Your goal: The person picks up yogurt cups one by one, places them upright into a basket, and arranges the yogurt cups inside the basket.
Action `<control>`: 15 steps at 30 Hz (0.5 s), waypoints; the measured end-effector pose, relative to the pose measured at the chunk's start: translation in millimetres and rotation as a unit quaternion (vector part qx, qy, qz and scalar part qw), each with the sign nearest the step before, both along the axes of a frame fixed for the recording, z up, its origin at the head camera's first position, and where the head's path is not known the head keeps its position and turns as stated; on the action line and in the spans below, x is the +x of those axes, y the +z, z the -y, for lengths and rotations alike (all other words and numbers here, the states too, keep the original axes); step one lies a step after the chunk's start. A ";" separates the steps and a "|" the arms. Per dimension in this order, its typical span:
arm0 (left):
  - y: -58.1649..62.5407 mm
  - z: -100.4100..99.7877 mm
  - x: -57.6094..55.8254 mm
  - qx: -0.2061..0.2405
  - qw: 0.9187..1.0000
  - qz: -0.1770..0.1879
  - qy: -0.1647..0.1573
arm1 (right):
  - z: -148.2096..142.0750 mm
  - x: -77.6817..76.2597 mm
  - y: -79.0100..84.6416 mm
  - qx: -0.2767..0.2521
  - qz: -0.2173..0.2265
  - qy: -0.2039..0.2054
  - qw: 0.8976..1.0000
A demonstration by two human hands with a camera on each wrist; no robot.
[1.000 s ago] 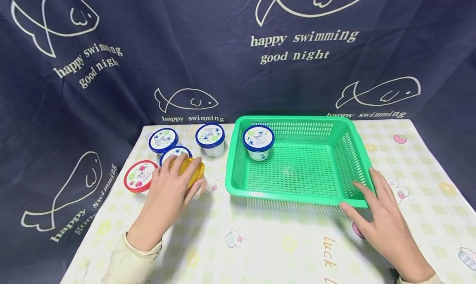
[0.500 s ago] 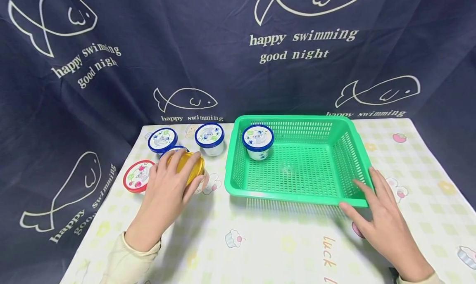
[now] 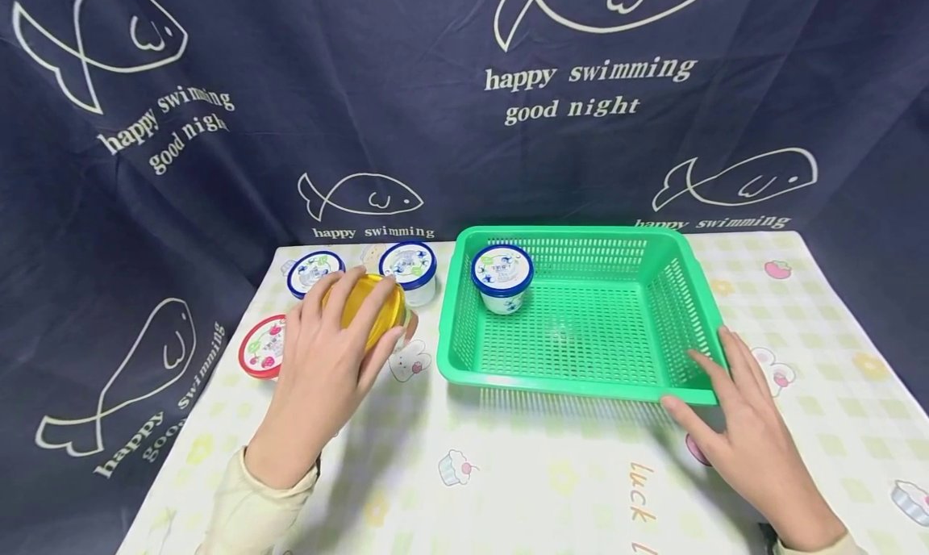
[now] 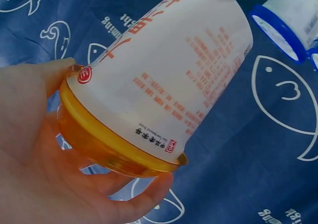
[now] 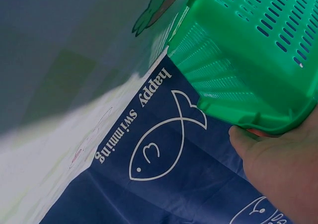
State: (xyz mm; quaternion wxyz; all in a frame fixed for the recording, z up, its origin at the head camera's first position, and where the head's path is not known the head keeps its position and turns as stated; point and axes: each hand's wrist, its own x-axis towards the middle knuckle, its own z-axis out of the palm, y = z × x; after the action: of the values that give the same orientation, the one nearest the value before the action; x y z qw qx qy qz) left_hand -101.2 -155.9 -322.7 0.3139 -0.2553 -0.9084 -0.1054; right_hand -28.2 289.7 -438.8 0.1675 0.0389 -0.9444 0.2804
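My left hand (image 3: 319,353) holds a white paper cup (image 4: 169,70) by its translucent amber lid (image 3: 372,306), fingers spread over the lid and thumb at its side. Orange print on the cup shows in the left wrist view. Near it stand a red-lidded tub (image 3: 263,348) and blue-lidded tubs, one at the back left (image 3: 315,273) and one behind the cup (image 3: 408,266). My right hand (image 3: 755,434) grips the near right corner of a green plastic basket (image 3: 559,384), thumb outside and a finger inside the rim. Another blue-lidded tub (image 3: 502,277) stands in the basket's left end.
A patterned tablecloth (image 3: 522,474) covers the table. Behind and at the left hangs a dark blue curtain (image 3: 435,119) with fish prints, close to the table's far edge.
My left hand has lifted the amber-lidded cup slightly and moved it toward the back, covering a blue-lidded tub that showed before. The right hand and the basket have stayed in place.
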 end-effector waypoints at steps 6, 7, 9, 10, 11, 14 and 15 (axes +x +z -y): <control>13.0 -10.3 -3.3 0.004 1.000 -0.009 -0.025 | 0.0 0.1 1.2 0.001 -0.001 -0.001 1.000; 15.3 -12.5 -3.9 0.005 0.999 -0.009 -0.030 | -0.1 0.1 1.3 0.002 -0.001 -0.001 1.000; 19.4 -17.4 -5.2 0.006 0.999 -0.007 -0.041 | -0.2 0.0 1.2 0.002 -0.002 -0.001 1.000; 21.2 -20.1 -6.0 0.007 0.999 -0.006 -0.047 | -0.1 0.0 1.0 0.002 -0.002 -0.001 1.000; 22.9 -22.9 -6.9 0.007 0.999 -0.005 -0.053 | -0.1 0.1 0.8 0.001 -0.003 0.000 1.000; 26.7 -31.6 -10.3 0.004 0.998 0.001 -0.067 | 0.2 0.1 0.1 -0.001 -0.005 0.002 1.000; 27.5 -34.3 -11.6 0.003 0.997 0.002 -0.073 | 0.5 0.1 -0.1 -0.001 -0.005 0.003 1.000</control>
State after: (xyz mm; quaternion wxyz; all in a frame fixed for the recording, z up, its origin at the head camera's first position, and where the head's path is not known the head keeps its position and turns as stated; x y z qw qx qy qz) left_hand -112.8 -121.6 -295.3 0.3043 -0.3196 -0.8877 -0.1315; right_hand -28.1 289.3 -438.9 0.1711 0.0431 -0.9430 0.2821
